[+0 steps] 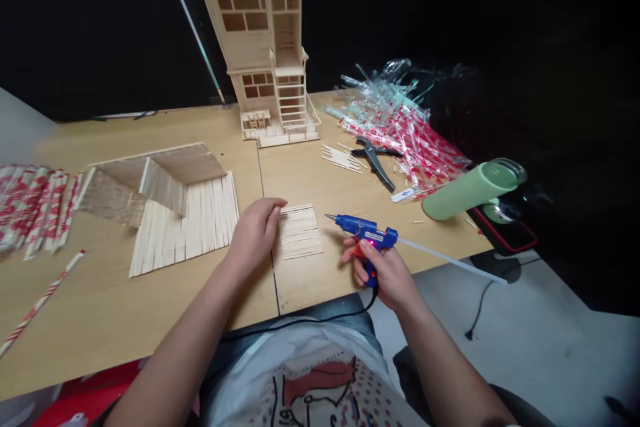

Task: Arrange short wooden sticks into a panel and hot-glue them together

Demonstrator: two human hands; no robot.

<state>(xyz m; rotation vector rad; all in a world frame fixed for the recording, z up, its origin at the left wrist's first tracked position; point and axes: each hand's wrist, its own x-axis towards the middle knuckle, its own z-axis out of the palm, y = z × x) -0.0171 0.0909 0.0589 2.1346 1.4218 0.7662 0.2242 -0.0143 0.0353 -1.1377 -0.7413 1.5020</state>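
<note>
A small flat panel of thin wooden sticks lies on the table in front of me. At its upper left edge is my left hand, fingers curled and closed, thumb and forefinger at the panel's corner. My right hand grips a blue hot glue gun by its handle, fingers around the orange-red trigger. The nozzle points left, just right of the panel and apart from it. A long translucent glue stick sticks out of the gun's rear, and a red light glows on its body.
A two-storey stick house stands behind. Left are a partly walled stick model and wrapped chopsticks. Pliers, loose sticks, torn wrappers, a green bottle and a phone lie right. A black cord trails from the gun.
</note>
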